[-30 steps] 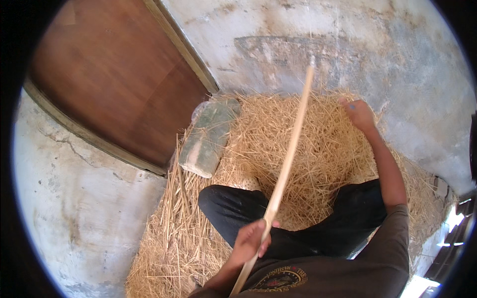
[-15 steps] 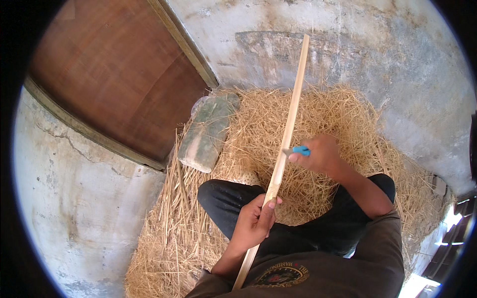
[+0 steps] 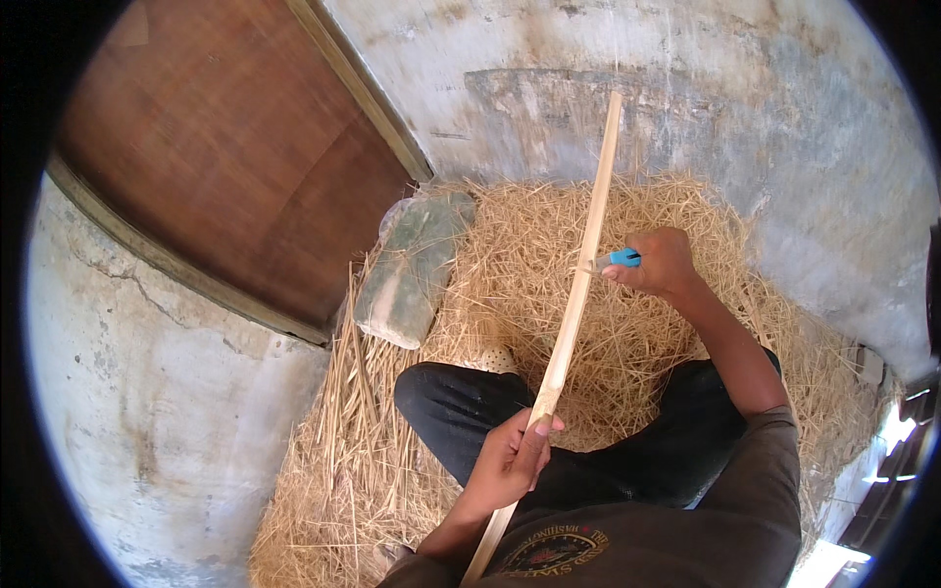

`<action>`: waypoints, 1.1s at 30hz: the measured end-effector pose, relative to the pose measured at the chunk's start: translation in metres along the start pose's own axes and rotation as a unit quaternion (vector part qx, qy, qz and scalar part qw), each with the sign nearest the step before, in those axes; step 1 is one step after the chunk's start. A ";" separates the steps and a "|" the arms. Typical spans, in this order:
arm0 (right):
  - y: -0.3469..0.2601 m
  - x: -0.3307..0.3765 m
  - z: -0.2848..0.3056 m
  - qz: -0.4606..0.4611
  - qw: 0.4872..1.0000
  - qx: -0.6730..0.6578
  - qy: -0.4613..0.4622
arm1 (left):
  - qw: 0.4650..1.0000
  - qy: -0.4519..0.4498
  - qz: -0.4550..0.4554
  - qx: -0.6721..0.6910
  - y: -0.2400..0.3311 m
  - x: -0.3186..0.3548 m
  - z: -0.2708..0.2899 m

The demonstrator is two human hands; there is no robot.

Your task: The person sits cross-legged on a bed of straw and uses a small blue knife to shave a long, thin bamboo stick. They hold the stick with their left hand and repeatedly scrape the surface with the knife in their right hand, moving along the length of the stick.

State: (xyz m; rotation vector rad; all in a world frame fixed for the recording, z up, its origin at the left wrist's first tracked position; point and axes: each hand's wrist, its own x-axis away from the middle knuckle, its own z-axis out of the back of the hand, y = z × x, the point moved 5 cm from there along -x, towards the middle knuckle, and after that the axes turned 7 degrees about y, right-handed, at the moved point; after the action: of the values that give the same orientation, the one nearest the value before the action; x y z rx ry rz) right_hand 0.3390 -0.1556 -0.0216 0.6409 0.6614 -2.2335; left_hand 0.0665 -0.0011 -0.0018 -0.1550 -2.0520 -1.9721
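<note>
R hand (image 3: 659,263), wrapped rnd blue-handled knife (image 3: 623,257), is now further twd 1 o'clock along wood strip (image 3: 569,328); L hand (image 3: 508,461) grips strip nr 6 o'clock, so blade's nearer far tip.

Stick (image 3: 567,343): lower end running out past the bottom edge; the left hand (image 3: 510,456) is covering a short stretch.
Knife (image 3: 619,259), blue: the right hand (image 3: 662,262) is hiding the rear of the handle; the blade tip, meeting the stick, is showing too small to make out.
Shirt (image 3: 667,544), dark: the bottom edge is cutting it off; its sleeve is covering the right upper arm.
Block (image 3: 412,269), greenish: loose stalks are partly covering its top.
Straw (image 3: 353,490): trousers (image 3: 637,461) are concealing part.
Door (image 3: 225,167), brown: the dark round rim is clipping its upper left.
Wall (image 3: 784,127): the rim is cropping it likewise.
</note>
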 end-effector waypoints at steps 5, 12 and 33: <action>0.004 -0.011 0.000 0.033 0.999 0.036 -0.004 | 1.000 -0.008 -0.010 -0.007 0.002 -0.001 0.001; 0.062 -0.040 0.003 -0.100 0.989 0.101 -0.049 | 1.000 -0.020 0.003 -0.015 0.004 0.005 -0.002; 0.188 -0.051 0.079 -0.369 0.910 0.175 0.068 | 0.994 -0.052 0.090 0.037 -0.010 0.029 -0.002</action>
State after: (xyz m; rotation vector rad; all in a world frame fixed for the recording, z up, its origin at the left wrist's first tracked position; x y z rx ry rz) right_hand 0.4907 -0.2955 0.0181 0.8228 0.6441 -3.0822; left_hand 0.0363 -0.0067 -0.0030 -0.4193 -2.0889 -1.8129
